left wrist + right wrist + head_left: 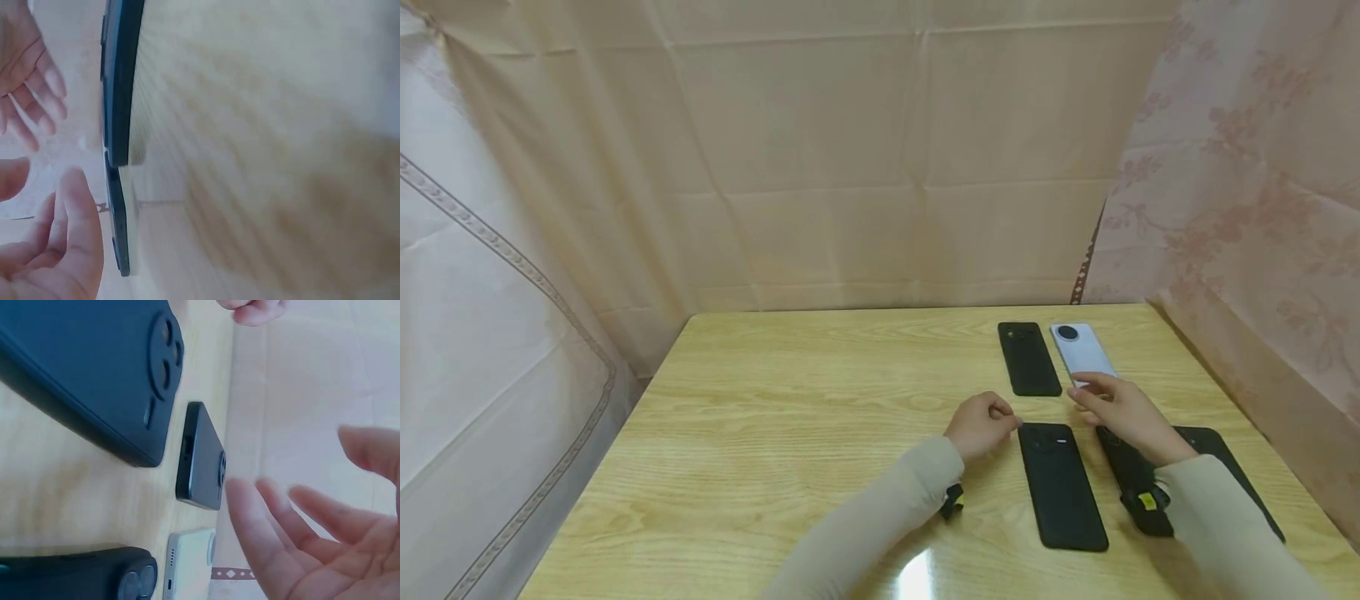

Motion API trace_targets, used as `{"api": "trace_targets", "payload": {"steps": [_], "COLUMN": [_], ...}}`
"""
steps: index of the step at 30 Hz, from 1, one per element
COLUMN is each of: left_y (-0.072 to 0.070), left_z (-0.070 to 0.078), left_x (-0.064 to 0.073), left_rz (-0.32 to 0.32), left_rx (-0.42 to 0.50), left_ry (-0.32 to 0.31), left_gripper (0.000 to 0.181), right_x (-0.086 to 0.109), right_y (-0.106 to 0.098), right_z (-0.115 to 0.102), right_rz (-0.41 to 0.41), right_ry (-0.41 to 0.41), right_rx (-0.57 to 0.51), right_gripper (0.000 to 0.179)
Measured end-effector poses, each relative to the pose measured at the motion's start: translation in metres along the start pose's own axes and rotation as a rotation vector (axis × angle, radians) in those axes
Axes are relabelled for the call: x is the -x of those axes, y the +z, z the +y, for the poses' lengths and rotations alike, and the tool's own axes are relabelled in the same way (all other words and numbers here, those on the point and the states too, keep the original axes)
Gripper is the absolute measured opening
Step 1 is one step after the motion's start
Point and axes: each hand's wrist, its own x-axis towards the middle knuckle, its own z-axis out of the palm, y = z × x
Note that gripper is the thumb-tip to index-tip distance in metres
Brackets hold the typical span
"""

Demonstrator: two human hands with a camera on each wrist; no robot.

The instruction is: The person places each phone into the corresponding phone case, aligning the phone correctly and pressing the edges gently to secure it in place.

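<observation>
My left hand (983, 425) hovers beside the top left corner of a black phone (1063, 492) lying face down near the front of the table. In the left wrist view its thumb and fingers (81, 231) are apart, with nothing between them. My right hand (1123, 412) is held above the other phones, its fingers loosely bent and empty in the right wrist view. Beneath that hand and wrist lies another black phone (1120, 462), partly hidden. Close past its fingertips is a pale phone (1084, 350) with a round dark camera.
A black phone (1028, 358) lies at the back, left of the pale one. One more dark phone (1217, 450) is at the right, partly covered by the right sleeve. All rest on a wooden table (760, 467) with curtains (820, 167) around it.
</observation>
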Motion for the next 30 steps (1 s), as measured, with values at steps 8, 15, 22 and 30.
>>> {"api": "trace_targets", "payload": {"steps": [8,15,22,30], "left_y": [0.000,0.001,0.006,0.014], "left_z": [-0.001,0.005,0.015,0.023], "left_x": [-0.016,-0.027,-0.038,-0.051], "left_rz": [0.063,-0.009,-0.168,-0.207], "left_rx": [-0.139,-0.332,-0.577,-0.758], "left_ry": [0.095,0.154,0.201,0.197], "left_gripper": [0.037,0.056,0.072,0.079], "right_x": [-0.030,-0.053,-0.073,-0.090], "right_y": [-0.013,-0.023,-0.025,-0.022], "right_z": [-0.003,-0.003,0.011,0.026], "right_rz": [0.152,0.187,0.192,0.196], "right_ry": [-0.024,0.034,0.065,0.114], "right_rx": [0.039,0.136,0.235,0.335], "right_gripper": [0.075,0.081,0.078,0.081]}}
